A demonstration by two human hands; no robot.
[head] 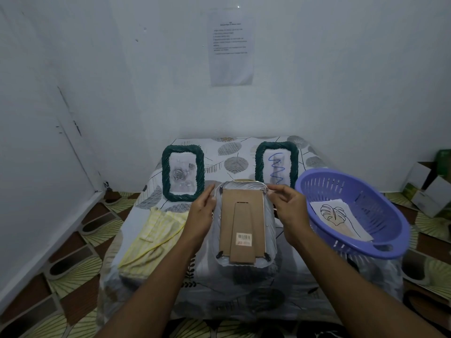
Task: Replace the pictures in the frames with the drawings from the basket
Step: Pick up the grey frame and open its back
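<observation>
A white ribbed frame (pixel 244 223) lies face-down mid-table, cardboard back up, flanked at its top corners by the left hand (pixel 201 213) and right hand (pixel 289 209), fingers loosely open. A perforated purple basket (pixel 380 230) holding a leaf drawing (pixel 333 213) overhangs the edge to its right.

Pale bluish-white walls (pixel 317 81) meet in a corner at the left, and a printed sheet of paper (pixel 231 48) hangs on the far wall. A low table under a leaf-patterned cloth (pixel 231 154) stands against that wall. The floor (pixel 80 272) has brown and green fan-patterned tiles, with cardboard boxes (pixel 429 186) at the right; the light is dim.
</observation>
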